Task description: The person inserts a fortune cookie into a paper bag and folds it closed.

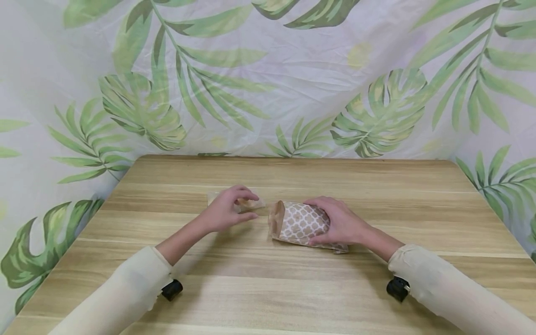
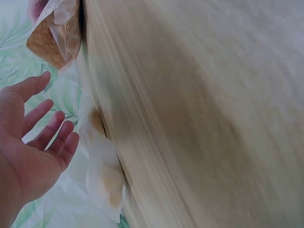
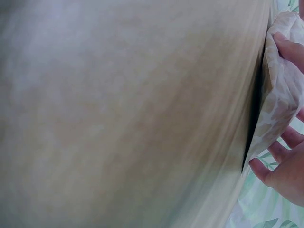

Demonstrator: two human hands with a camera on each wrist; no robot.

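My right hand (image 1: 345,222) grips a brown paper bag (image 1: 302,224) with a white lattice pattern, lying on its side. In the right wrist view, the thumb of the right hand (image 3: 292,175) is on the near side of the bag (image 3: 280,102) and the fingers curl behind it. A textured brown surface shows at the left end of the bag (image 2: 54,38). My left hand (image 1: 226,209) holds nothing, its thumb and fingers spread apart, left of the bag. Behind it lies a translucent packet (image 2: 102,178) with pale yellow-tan pieces inside, partly hidden by the hand in the head view.
A wooden table (image 1: 268,298) lies under both hands. Behind it hangs a white cloth (image 1: 301,88) printed with green leaves. A small black device sits at each sleeve cuff, the left one (image 1: 172,290) and the right one (image 1: 398,288).
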